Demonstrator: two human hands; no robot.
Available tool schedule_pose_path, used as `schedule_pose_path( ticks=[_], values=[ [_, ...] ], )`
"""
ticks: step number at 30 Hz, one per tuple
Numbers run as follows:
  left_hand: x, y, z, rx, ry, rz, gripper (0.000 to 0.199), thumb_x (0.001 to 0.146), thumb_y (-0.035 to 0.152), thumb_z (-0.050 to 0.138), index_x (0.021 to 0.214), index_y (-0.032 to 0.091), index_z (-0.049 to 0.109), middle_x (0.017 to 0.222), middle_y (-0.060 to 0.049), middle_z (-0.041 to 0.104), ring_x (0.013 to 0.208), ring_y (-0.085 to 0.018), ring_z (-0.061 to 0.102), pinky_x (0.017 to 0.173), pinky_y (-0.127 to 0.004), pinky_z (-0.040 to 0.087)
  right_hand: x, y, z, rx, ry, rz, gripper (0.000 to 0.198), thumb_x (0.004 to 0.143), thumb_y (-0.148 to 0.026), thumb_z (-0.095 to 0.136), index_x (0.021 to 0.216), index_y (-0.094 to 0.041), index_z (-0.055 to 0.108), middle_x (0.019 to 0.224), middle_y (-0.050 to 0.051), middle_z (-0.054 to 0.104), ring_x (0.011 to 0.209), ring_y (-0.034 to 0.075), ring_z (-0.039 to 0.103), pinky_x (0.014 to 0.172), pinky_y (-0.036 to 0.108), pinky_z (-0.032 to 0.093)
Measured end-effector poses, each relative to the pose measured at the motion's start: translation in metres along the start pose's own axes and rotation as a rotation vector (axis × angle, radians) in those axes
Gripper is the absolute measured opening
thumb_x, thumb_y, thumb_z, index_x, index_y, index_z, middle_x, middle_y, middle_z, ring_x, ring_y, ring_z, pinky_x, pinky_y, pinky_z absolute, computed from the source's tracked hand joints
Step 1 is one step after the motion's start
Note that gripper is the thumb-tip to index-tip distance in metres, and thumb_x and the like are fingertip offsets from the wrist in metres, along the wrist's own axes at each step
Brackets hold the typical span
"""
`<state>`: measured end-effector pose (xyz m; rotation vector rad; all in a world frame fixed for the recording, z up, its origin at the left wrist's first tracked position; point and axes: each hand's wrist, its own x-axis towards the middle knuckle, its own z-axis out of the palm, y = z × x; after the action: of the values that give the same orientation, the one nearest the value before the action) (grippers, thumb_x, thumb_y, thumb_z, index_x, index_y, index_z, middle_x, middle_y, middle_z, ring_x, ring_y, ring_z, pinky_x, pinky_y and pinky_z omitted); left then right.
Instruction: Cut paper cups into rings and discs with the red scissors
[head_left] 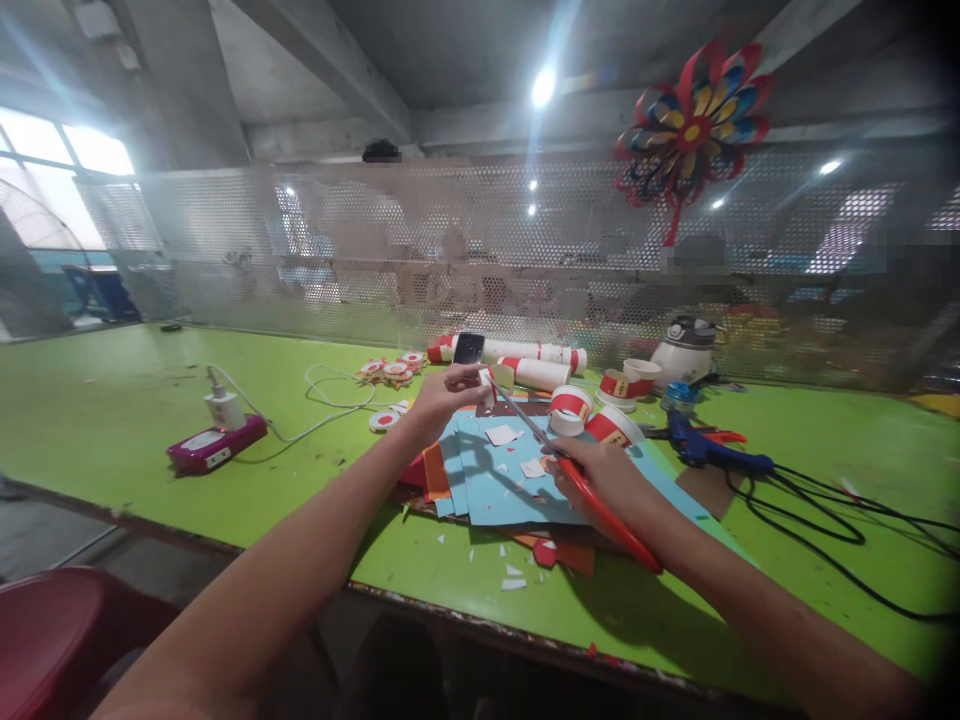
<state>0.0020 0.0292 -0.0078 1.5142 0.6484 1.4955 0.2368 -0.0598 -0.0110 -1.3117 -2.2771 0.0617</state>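
My left hand (444,398) pinches a small white and red piece of paper cup (487,386) above the blue paper sheets. Red-handled scissors (592,497) are in my right hand (600,475), their blades pointing up and left, tips close to the piece. Blue paper sheets (495,490) lie stacked beneath both hands, strewn with white and red scraps. A cut paper cup ring (570,408) and another cup piece (613,427) rest just beyond my right hand. Whether the blades touch the piece, I cannot tell.
A blue glue gun (705,445) with black cable lies right. Stacked paper cups (536,373), a phone (469,348) and a white jug (682,352) stand behind. Left are a purple power strip (217,443) and small paper flowers (396,370). A perforated metal screen (360,240) borders the table.
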Motion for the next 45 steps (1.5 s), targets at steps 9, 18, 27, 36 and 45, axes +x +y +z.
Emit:
schedule_pose_path(
  ticks=[9, 18, 27, 36, 45],
  values=[
    [-0.004, 0.002, 0.005, -0.070, 0.015, -0.093, 0.041, 0.060, 0.024, 0.081, 0.099, 0.013, 0.073, 0.084, -0.010, 0.069, 0.072, -0.019, 0.064, 0.070, -0.036, 0.051, -0.001, -0.003, -0.003, -0.061, -0.029, 0.003, 0.023, 0.087, -0.018, 0.047, 0.091, -0.016, 0.069, 0.070, 0.008, 0.070, 0.059, 0.020, 0.060, 0.054, 0.027, 0.034],
    [-0.004, 0.004, 0.006, -0.102, 0.008, -0.115, 0.042, 0.058, 0.023, 0.082, 0.097, 0.012, 0.073, 0.082, -0.010, 0.069, 0.069, -0.018, 0.064, 0.074, -0.039, 0.050, 0.001, -0.005, -0.011, -0.164, -0.109, 0.054, 0.028, 0.087, -0.016, 0.045, 0.101, -0.014, 0.069, 0.082, 0.014, 0.073, 0.071, 0.026, 0.066, 0.057, 0.028, 0.035],
    [-0.002, 0.005, -0.001, -0.032, 0.014, -0.118, 0.043, 0.058, 0.023, 0.081, 0.098, 0.011, 0.072, 0.081, -0.009, 0.069, 0.071, -0.018, 0.064, 0.074, -0.037, 0.049, 0.004, -0.008, -0.020, 0.149, -0.098, 0.002, 0.022, 0.083, -0.028, 0.051, 0.074, -0.015, 0.066, 0.067, 0.005, 0.066, 0.062, 0.018, 0.060, 0.054, 0.025, 0.041],
    [-0.001, 0.013, -0.006, -0.282, -0.127, -0.153, 0.045, 0.066, 0.019, 0.074, 0.110, 0.014, 0.068, 0.096, -0.010, 0.068, 0.080, -0.020, 0.065, 0.074, -0.033, 0.050, 0.004, -0.004, -0.032, 0.366, -0.063, 0.082, 0.030, 0.081, -0.036, 0.052, 0.055, -0.020, 0.049, 0.050, -0.002, 0.053, 0.046, 0.013, 0.051, 0.048, 0.025, 0.042],
    [0.002, 0.016, -0.010, -0.418, -0.063, -0.180, 0.032, 0.079, 0.038, 0.063, 0.094, 0.011, 0.071, 0.087, -0.010, 0.069, 0.071, -0.016, 0.059, 0.061, -0.026, 0.045, -0.007, -0.016, -0.042, 0.602, -0.280, 0.119, 0.039, 0.086, -0.044, 0.054, 0.057, -0.018, 0.056, 0.061, 0.001, 0.058, 0.061, 0.015, 0.058, 0.064, 0.028, 0.046]
  ],
)
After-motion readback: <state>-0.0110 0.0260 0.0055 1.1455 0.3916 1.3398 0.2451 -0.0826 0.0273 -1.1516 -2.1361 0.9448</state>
